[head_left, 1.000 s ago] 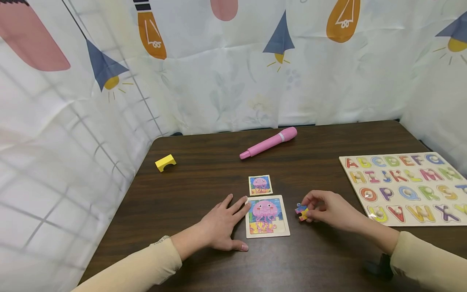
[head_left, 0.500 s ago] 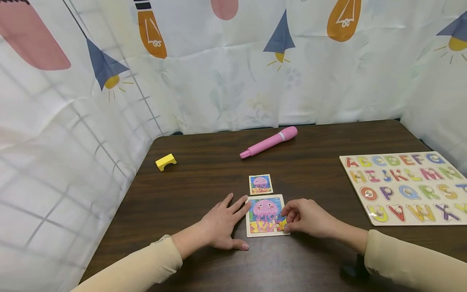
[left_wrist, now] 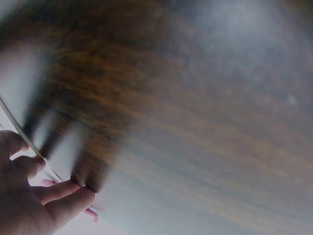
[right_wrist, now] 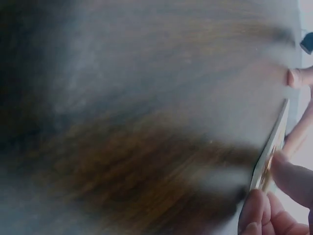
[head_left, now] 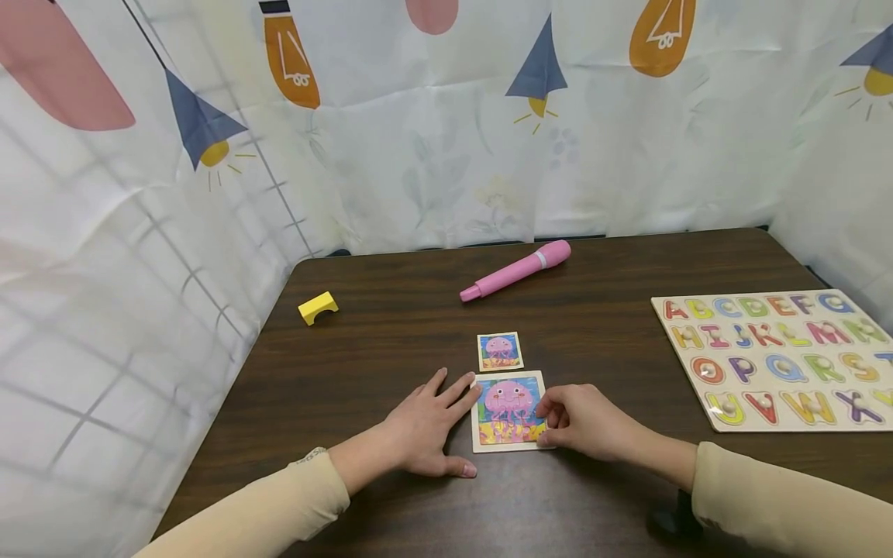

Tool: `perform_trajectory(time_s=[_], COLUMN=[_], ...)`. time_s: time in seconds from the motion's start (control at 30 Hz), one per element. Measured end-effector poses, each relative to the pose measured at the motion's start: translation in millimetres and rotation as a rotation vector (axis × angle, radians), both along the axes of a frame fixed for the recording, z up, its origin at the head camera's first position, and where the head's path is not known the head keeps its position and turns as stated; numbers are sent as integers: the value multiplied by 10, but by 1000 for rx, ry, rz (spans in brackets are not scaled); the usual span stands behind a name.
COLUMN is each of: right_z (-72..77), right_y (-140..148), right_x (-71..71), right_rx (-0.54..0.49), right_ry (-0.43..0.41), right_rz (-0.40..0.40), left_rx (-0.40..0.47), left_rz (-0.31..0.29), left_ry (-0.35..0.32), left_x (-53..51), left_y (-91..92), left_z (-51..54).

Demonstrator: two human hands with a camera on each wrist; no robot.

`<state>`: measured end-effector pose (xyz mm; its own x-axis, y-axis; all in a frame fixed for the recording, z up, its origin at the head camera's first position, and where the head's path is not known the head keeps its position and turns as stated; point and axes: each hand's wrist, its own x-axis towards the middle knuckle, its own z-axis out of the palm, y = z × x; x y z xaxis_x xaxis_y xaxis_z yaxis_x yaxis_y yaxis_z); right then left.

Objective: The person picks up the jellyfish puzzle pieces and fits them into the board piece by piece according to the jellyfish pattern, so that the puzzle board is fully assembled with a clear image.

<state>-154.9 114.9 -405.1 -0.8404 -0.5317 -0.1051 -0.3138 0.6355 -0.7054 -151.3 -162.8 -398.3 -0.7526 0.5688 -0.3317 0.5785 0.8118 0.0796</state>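
A square jigsaw puzzle board (head_left: 491, 447) with a pink jellyfish picture lies flat in the middle of the table. My left hand (head_left: 429, 430) rests with spread fingers along its left side, the fingertips touching its rim. At the lower right corner of the picture my right hand (head_left: 589, 418) holds a blue and yellow jigsaw piece (head_left: 540, 428) between thumb and curled fingers; the piece lies in the corner, partly hidden by the fingers. In the right wrist view the thumb (right_wrist: 291, 178) is on the board's top. Behind the board lies a small jellyfish picture card (head_left: 500, 353).
A pink toy microphone (head_left: 516, 271) lies towards the back edge. At the far left is a yellow arch block (head_left: 318, 308). A wooden alphabet board (head_left: 774, 360) lies at the right. A printed curtain (head_left: 453, 139) hangs behind the table.
My right hand has moved left from beside the board with the jigsaw piece, which now lies in the lower right corner of the picture. My left hand has stayed in place.
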Motion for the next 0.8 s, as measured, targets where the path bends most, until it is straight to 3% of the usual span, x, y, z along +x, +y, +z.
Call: perform_trajectory(time_s=[0.13,0.4,0.47,0.53,0.67,0.8], right_z=[-10,-4,1,-10,-51,-70], right_y=[-26,28,75,135,245,293], right_x=[22,24,38,61,99,109], right_rx=[43,41,58,100,259,442], right_ry=[75,106,183,311,548,628], right_rz=[13,53,111,191,344,420], left_rx=[-2,2,3,3,5,10], left_rz=[-2,2,1,-2,-1,4], left_ry=[3,-3,-5,-5,-4,-7], left_x=[-1,4,3,2,0,1], left_y=[-1,-2,-2,-1,1,1], left_z=[-4,-5,-1,2,-2,-3])
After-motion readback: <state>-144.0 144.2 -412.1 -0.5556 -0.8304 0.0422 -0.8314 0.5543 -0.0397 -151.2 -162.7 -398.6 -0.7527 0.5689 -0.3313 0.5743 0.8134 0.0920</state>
